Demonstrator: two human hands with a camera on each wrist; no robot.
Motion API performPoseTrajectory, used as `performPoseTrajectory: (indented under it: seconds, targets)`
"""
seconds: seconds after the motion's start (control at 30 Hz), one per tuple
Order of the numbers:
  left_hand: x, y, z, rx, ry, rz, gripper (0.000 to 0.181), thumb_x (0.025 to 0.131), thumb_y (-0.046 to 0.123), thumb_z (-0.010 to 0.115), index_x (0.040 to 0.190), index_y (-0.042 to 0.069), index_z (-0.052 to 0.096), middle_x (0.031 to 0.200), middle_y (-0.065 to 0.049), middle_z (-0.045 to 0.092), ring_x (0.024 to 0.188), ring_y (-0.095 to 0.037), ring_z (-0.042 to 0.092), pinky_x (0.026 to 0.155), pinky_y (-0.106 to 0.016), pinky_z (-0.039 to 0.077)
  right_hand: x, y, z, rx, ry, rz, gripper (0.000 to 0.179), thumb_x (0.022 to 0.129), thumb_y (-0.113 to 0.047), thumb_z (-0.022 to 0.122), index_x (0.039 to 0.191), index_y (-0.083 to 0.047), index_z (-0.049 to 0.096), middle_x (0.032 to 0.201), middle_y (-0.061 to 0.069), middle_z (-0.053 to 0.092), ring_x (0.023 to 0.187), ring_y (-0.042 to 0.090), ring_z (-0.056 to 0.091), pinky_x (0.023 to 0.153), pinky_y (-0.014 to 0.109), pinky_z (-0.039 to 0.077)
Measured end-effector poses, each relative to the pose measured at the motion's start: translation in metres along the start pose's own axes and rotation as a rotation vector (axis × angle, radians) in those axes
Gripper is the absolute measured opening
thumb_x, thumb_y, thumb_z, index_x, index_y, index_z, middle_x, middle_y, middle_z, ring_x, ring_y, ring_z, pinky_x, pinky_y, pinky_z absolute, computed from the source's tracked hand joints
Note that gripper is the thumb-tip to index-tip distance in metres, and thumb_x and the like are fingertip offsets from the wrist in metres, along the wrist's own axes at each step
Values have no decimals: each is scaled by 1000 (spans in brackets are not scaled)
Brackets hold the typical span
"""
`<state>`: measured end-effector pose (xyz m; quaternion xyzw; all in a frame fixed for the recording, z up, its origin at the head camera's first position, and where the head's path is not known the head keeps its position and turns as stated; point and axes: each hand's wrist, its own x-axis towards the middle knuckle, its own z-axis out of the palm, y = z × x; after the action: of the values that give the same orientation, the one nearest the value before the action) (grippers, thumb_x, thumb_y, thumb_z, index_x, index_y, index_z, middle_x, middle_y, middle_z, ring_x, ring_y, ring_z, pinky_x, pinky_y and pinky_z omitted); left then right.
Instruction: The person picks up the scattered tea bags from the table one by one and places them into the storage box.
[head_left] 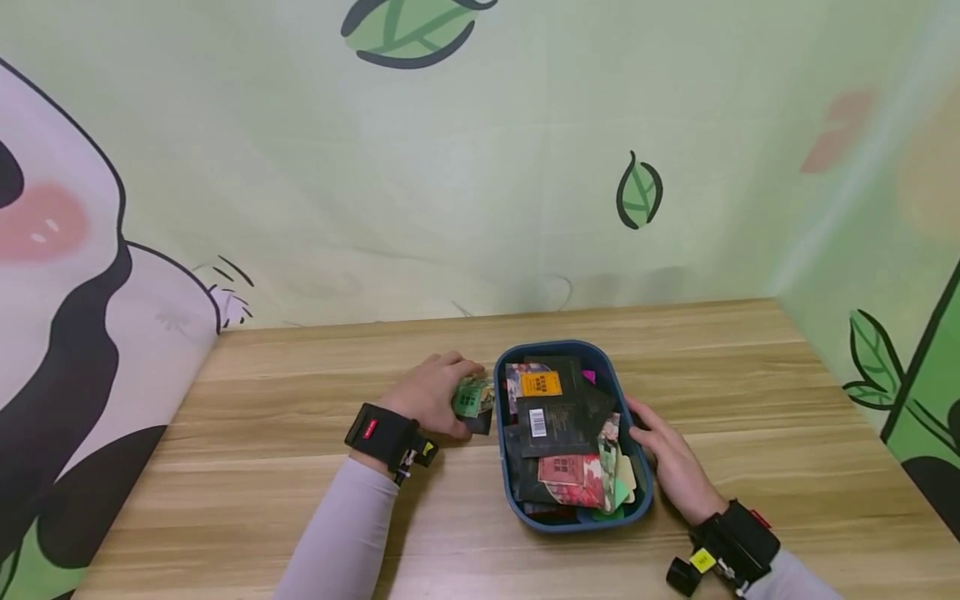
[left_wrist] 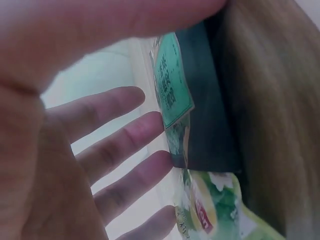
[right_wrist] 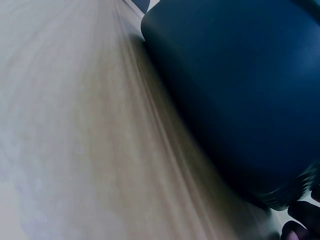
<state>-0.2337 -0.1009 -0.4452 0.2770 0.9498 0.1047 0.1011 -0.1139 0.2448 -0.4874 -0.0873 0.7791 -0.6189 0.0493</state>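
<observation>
A dark blue plastic basket (head_left: 501, 467) stands on the table, filled with tea sachets, a black one (head_left: 570, 425) with a barcode on top. Just left of it, my left hand (head_left: 431, 396) holds a black and green tea sachet (head_left: 472, 400) between thumb and fingers. The left wrist view shows this sachet (left_wrist: 205, 115) standing on edge, with a green and yellow tea bag packet (left_wrist: 215, 200) beside it. My right hand (head_left: 675, 458) rests against the basket's right side, fingers fairly straight. The right wrist view shows mostly the basket's outer wall (right_wrist: 235, 90).
The wood-grained table (head_left: 262, 433) extends on both sides of the basket. Behind it rises a pale green wall covering (head_left: 450, 208) printed with leaves and a panda. Both wrists wear black straps with small cameras.
</observation>
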Motion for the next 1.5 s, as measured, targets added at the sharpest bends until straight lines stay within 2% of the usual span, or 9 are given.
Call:
performPoseTrajectory:
  seconds: [0.1, 0.27, 0.33, 0.6, 0.83, 0.9, 1.0, 1.2, 1.5]
  targets:
    - [0, 0, 0, 6, 10, 3, 93, 58, 43, 86, 144, 26, 54, 132, 4, 53, 119, -19, 47, 94, -36, 44, -1, 0, 0, -1, 2, 5, 61, 106, -33, 34, 158, -1, 27, 162, 17, 27, 148, 31, 18, 112, 23, 21]
    - [3, -1, 4, 24, 35, 10, 83, 58, 46, 83, 135, 26, 60, 120, 5, 55, 107, -16, 46, 89, -34, 44, -1, -1, 0, 5, 3, 10, 61, 106, -33, 34, 158, 0, 26, 162, 18, 25, 148, 32, 17, 116, 54, 14]
    - [4, -2, 6, 24, 45, 14, 79, 58, 47, 82, 131, 25, 61, 117, 5, 55, 104, -16, 46, 87, -34, 43, 0, -1, 0, 5, 1, 8, 61, 106, -32, 33, 157, 0, 26, 162, 18, 26, 148, 32, 17, 115, 56, 13]
    - [5, -7, 2, 0, 136, 14, 67, 61, 46, 79, 121, 23, 63, 107, 5, 55, 96, -13, 48, 81, -31, 44, 1, 1, 0, 0, -7, -2, 60, 107, -31, 33, 158, -1, 27, 162, 18, 26, 148, 31, 19, 105, 13, 23]
    - [-3, -2, -18, -24, 266, 12, 64, 61, 46, 79, 118, 20, 62, 107, 3, 56, 88, -15, 52, 73, -32, 46, 1, -1, 0, -2, -3, 10, 61, 106, -33, 33, 158, 0, 27, 162, 18, 26, 148, 31, 18, 116, 53, 15]
    - [-4, 1, -23, -19, 308, 20, 64, 62, 47, 78, 118, 20, 62, 108, 4, 56, 89, -14, 53, 73, -31, 46, 0, -2, 0, 2, -4, 13, 61, 106, -33, 33, 158, 0, 26, 162, 18, 25, 148, 31, 18, 116, 54, 14]
    - [-6, 11, -31, -24, 362, 54, 66, 62, 49, 77, 119, 20, 62, 109, 5, 56, 90, -12, 52, 73, -30, 46, 0, -2, 1, 1, -5, 19, 61, 106, -33, 33, 158, -1, 26, 162, 17, 25, 148, 31, 18, 117, 44, 17]
    - [-4, 48, -35, -46, 418, 206, 67, 63, 56, 74, 118, 19, 63, 107, 8, 55, 88, -6, 49, 73, -24, 45, -1, 0, 0, 18, -5, 15, 62, 106, -34, 34, 158, -1, 26, 162, 17, 25, 148, 31, 18, 104, 12, 23]
    - [-1, 98, -24, -139, 434, 334, 69, 68, 57, 74, 123, 16, 64, 107, 7, 49, 93, -7, 46, 77, -24, 43, 1, 1, -1, 20, -11, 5, 61, 106, -34, 33, 158, -3, 27, 162, 16, 27, 148, 30, 19, 107, 16, 23]
